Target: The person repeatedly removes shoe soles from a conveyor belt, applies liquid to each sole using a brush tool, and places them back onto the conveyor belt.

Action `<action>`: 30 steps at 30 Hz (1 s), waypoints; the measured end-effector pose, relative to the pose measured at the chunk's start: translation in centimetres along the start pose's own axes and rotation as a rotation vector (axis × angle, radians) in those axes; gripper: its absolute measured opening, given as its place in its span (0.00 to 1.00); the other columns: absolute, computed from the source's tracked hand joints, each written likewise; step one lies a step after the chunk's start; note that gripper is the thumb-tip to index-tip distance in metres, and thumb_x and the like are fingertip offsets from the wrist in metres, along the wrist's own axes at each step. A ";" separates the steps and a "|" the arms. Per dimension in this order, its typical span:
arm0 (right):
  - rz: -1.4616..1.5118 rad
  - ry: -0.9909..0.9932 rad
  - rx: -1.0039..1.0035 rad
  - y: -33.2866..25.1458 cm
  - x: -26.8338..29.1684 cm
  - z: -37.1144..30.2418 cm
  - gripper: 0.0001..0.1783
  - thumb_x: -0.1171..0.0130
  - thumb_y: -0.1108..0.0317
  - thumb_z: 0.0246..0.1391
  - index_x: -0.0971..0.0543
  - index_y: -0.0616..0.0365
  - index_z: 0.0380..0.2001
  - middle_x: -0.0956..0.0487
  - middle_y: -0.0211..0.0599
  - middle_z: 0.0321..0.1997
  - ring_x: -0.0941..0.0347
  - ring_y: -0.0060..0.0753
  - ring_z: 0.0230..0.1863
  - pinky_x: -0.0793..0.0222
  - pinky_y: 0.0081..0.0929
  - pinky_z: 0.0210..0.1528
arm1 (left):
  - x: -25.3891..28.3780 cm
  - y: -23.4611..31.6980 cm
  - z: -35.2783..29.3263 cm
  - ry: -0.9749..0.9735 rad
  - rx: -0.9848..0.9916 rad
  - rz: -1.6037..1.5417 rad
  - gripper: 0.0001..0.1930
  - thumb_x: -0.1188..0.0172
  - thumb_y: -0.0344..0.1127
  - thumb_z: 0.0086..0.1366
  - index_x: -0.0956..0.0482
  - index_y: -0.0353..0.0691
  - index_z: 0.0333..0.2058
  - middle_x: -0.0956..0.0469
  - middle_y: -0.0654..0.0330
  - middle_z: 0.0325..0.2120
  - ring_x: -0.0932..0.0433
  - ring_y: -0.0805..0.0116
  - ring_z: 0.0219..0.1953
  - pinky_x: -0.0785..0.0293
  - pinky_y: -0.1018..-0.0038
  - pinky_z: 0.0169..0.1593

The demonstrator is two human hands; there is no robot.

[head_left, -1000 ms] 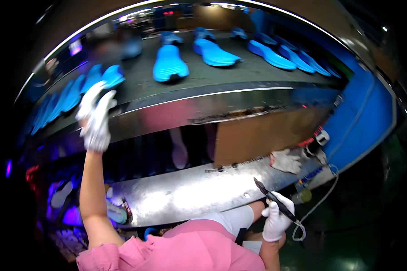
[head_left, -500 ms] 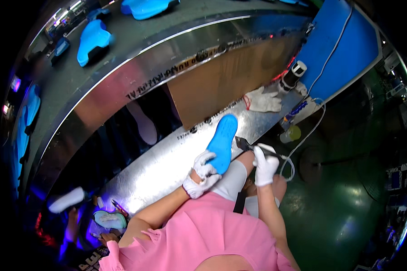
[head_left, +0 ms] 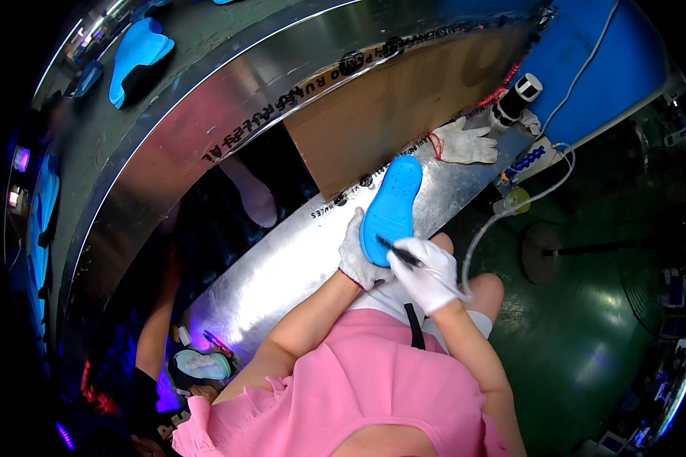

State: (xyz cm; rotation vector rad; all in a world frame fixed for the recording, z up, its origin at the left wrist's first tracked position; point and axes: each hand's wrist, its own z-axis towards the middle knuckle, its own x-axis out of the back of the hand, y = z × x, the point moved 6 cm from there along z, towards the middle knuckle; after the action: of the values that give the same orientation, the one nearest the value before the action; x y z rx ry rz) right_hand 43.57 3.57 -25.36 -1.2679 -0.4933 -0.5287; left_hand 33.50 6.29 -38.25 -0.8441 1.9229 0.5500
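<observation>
A blue shoe sole [head_left: 395, 202] is held above the metal ledge, its patterned face upward and its far end angled to the right. My left hand [head_left: 358, 247], in a white knit glove, is closed round the sole's near end and left edge. White-gloved too, my right hand [head_left: 428, 276] grips a dark brush [head_left: 399, 252] with a pale hose [head_left: 476, 236] near its back end. The brush tip lies over the near part of the sole; whether it presses on the surface I cannot tell. My right fingers hide much of the handle.
Beyond the ledge [head_left: 274, 263] stands a cardboard sheet [head_left: 389, 114]. A spare glove [head_left: 465, 143] and a black-and-white container [head_left: 517, 99] lie to the right. Blue soles [head_left: 139, 57] sit on the belt at upper left. A co-worker's arm [head_left: 156, 324] is at left, near a pale-green sole [head_left: 203, 365].
My right hand has brought the brush leftward over the sole. My left grip has shifted round the sole's near end. The co-worker's arm now reaches forward, and the white sole there is gone from sight.
</observation>
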 end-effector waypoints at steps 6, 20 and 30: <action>-0.222 0.318 0.481 -4.7 4.6 2.5 0.11 0.31 0.69 0.46 0.19 0.54 0.34 0.20 0.36 0.29 0.23 0.39 0.29 0.26 0.31 0.32 | -4.8 -1.2 -2.5 -0.335 -0.096 -0.193 0.36 0.64 0.63 0.71 0.35 0.37 0.62 0.26 0.47 0.54 0.25 0.51 0.53 0.31 0.54 0.61; 0.376 0.167 0.110 -5.7 4.6 0.2 0.11 0.31 0.73 0.44 0.19 0.59 0.34 0.18 0.37 0.30 0.22 0.34 0.27 0.26 0.27 0.34 | -7.0 0.4 -3.0 -0.446 -0.374 0.413 0.55 0.59 0.80 0.57 0.41 0.29 0.63 0.30 0.32 0.52 0.24 0.37 0.47 0.26 0.47 0.54; 0.487 0.106 -0.145 -4.2 5.5 1.0 0.07 0.34 0.75 0.52 0.19 0.62 0.35 0.17 0.36 0.33 0.22 0.22 0.34 0.26 0.22 0.36 | -11.8 2.5 -4.4 -0.871 -0.081 0.103 0.54 0.58 0.79 0.58 0.42 0.31 0.64 0.25 0.34 0.46 0.20 0.45 0.42 0.20 0.52 0.43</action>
State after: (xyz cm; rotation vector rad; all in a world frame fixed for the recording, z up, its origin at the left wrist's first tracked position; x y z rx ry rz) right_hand 45.17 3.05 -18.57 -1.4320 -0.0484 -0.2196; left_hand 32.96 8.90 -25.69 -0.4317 1.1464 0.8853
